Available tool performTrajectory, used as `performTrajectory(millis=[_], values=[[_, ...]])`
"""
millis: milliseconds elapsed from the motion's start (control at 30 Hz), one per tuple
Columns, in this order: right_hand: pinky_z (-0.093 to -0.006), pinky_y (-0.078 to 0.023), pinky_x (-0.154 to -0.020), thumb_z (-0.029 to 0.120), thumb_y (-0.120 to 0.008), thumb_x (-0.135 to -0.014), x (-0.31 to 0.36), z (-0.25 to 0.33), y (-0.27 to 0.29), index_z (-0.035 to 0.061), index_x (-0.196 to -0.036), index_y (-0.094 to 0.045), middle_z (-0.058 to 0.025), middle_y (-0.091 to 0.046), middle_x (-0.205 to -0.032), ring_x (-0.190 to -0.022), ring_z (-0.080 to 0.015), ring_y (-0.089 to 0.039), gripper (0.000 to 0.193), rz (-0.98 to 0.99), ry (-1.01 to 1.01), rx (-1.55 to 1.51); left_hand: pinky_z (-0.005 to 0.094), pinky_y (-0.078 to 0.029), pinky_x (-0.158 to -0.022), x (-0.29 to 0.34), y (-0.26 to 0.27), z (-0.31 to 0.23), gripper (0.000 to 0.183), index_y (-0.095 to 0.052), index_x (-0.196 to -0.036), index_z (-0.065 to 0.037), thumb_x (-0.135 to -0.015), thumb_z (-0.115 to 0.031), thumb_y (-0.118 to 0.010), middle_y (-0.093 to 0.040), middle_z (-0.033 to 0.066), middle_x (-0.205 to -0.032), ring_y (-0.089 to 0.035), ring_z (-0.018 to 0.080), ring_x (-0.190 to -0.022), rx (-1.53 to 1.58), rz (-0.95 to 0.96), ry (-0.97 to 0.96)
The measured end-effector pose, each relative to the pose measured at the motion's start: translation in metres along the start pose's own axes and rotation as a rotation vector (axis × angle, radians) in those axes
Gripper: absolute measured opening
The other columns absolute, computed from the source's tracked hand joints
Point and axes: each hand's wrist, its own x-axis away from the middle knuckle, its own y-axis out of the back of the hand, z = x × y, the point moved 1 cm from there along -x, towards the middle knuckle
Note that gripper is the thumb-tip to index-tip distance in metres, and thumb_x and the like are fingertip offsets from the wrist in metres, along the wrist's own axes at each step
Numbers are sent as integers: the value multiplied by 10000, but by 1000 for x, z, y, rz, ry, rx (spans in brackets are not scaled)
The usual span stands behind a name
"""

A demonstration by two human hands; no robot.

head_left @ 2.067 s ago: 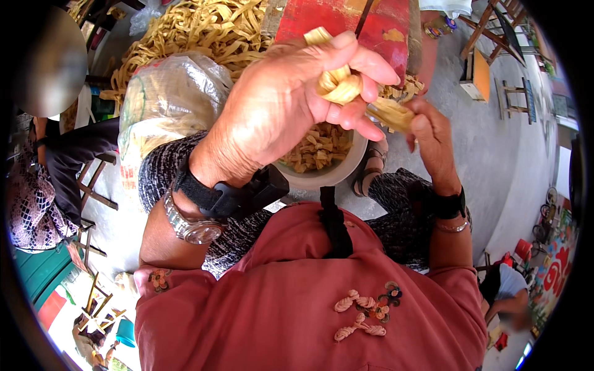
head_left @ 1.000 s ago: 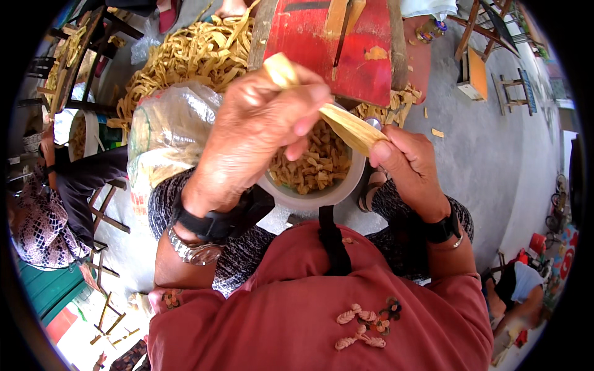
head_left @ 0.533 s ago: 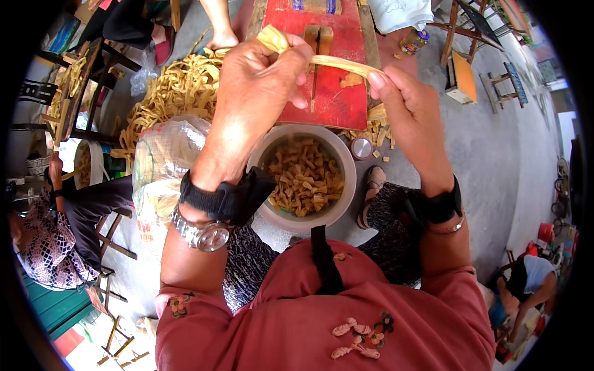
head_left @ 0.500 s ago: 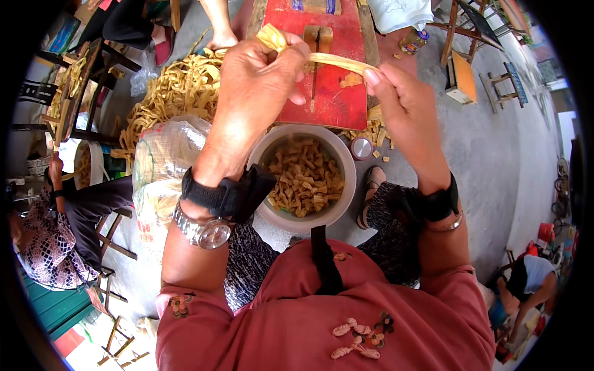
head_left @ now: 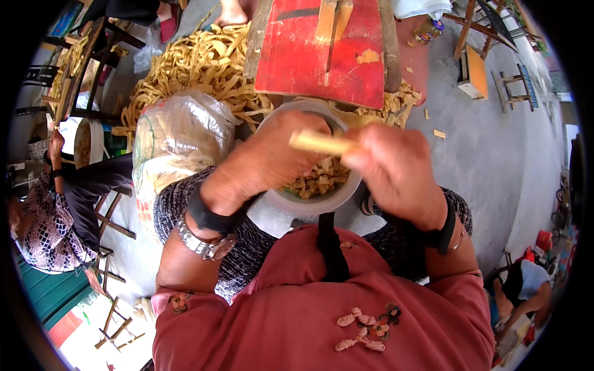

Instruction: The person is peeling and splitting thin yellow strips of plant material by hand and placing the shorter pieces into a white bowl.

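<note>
Over the basin, my right hand (head_left: 393,170) is closed, its thumb and fingers pinching a pale yellow, vegetable-like strip (head_left: 318,143). The strip's free end lies across my left hand (head_left: 266,151), which is blurred with its fingers largely hidden. Beneath both hands is a whitish round basin (head_left: 288,203) with cut yellow-brown pieces (head_left: 318,179) inside, partly covered by the hands. Just beyond it lies a red board (head_left: 291,68), bearing a wooden block (head_left: 335,21) with a thin dark upright piece.
A heap of long yellow strips (head_left: 192,68) covers the floor at left, behind a clear plastic sack (head_left: 185,133). Cut scraps (head_left: 399,102) lie right of the board. A jar (head_left: 428,29) and a small stool (head_left: 518,86) stand farther right. Another person (head_left: 59,229) sits at left.
Both hands have come down and nearer, from above the red board to over the basin. The strip was stretched between them; now it shows at the right fingertips. My view has shifted slightly.
</note>
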Motion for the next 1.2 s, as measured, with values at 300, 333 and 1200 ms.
performTrajectory(millis=[300,333,1200], values=[[-361,-400,-511,185,-643,-796,29,32,-46,77,-741,-546,-67,-501,-637,-578,-259,-526,156,333,33,-337,303,-528,-635,1,-41,30,360,-545,-980,2,-979,-336,-422,-607,113,-799,-601,165,-652,975,-122,208],[-358,-393,-506,201,-624,-815,33,30,-52,76,-744,-564,-67,-507,-638,-572,-266,-520,156,396,34,-402,305,-523,-602,3,-39,36,321,-534,-957,5,-970,-302,-443,-588,90,-751,-590,156,-647,1088,-218,107],[-366,-429,-732,302,-484,-931,38,-32,-28,42,-1027,-520,-125,-552,-882,-779,-269,-531,279,52,-303,-69,274,-507,-641,-1,-30,40,143,-569,-953,8,-864,-80,-498,-593,77,-817,-594,157,-721,799,-390,-522]])
